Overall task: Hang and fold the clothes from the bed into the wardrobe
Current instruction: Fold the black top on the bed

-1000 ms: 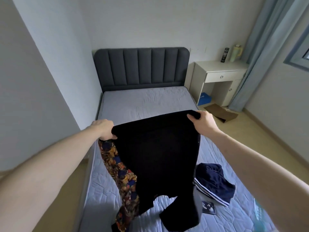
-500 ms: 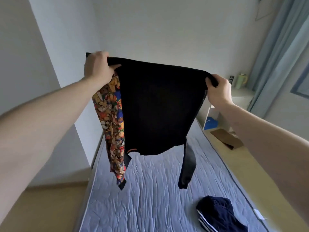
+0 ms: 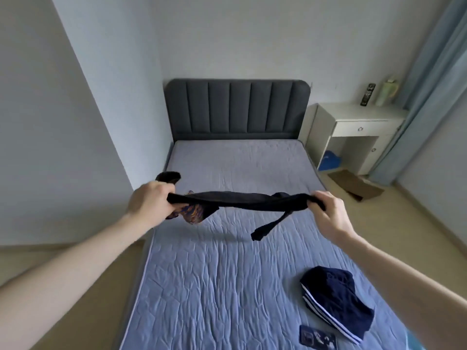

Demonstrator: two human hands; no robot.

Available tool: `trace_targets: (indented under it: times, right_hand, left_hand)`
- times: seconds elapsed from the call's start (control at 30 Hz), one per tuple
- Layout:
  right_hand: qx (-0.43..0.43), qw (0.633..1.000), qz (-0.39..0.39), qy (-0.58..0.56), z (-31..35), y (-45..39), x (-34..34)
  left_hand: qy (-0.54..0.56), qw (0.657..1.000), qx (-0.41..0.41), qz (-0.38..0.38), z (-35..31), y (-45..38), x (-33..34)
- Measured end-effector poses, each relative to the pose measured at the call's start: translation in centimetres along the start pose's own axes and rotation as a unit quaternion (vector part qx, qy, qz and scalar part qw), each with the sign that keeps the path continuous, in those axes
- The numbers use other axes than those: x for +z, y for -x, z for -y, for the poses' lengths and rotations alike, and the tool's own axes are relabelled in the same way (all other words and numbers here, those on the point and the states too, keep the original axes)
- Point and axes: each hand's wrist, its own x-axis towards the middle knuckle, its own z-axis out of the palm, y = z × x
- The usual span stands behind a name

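Above the bed [image 3: 227, 286], both hands' fingers [image 3: 161, 192] still grip the black garment [image 3: 240, 202], now lowered and flattened

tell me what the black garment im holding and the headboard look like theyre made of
Black garment: soft matte fabric, likely knit; it sags limp between left hand and right hand. Headboard: dark grey upholstery, probably woven cloth over padding; vertical channels, no sheen.

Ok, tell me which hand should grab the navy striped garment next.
Right. The navy garment lies on the bed's near right side, under the right forearm. Right hand and left hand both grip the black garment; the left would cross over.
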Motion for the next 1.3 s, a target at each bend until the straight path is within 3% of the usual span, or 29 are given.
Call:
trace_targets:
  times: [0.13, 0.37, 0.67, 0.77, 0.93, 0.97, 1.03, 1.17, 1.3]
  right_hand:
    - [0.074, 0.983, 0.158, 0.060, -6.6, 8.2, 6.0]
    - [0.210, 0.924, 0.302, 0.104, -16.0, 21.9, 16.0]
    - [0.264, 0.848, 0.444, 0.115, -24.5, 36.2, 25.1]
    - [0.276, 0.826, 0.473, 0.132, -27.8, 40.0, 27.9]
    - [0.317, 0.740, 0.569, 0.168, -31.6, 43.7, 31.0]
    - [0.335, 0.728, 0.574, 0.166, -32.2, 43.3, 31.6]
    - [0.370, 0.726, 0.555, 0.166, -33.5, 41.3, 32.9]
    - [0.400, 0.806, 0.409, 0.153, -36.6, 33.6, 36.2]
    - [0.382, 0.866, 0.288, 0.148, -40.3, 25.8, 39.5]
  left_hand:
    - [-0.035, 0.984, -0.048, 0.171, 1.5, 9.7, 10.0]
    - [-0.091, 0.910, -0.091, 0.394, 0.6, 25.1, 24.1]
    - [-0.111, 0.839, -0.134, 0.516, 1.2, 39.3, 34.9]
    - [-0.124, 0.790, -0.133, 0.585, 1.9, 42.4, 38.4]
    - [-0.042, 0.665, -0.155, 0.729, 2.7, 44.6, 43.1]
    - [-0.017, 0.656, -0.176, 0.734, 3.1, 44.1, 44.1]
    - [0.016, 0.690, -0.216, 0.691, 4.2, 42.3, 46.2]
    - [0.021, 0.808, -0.252, 0.532, 7.4, 35.2, 50.6]
    - [0.004, 0.856, -0.233, 0.462, 10.7, 27.9, 54.6]
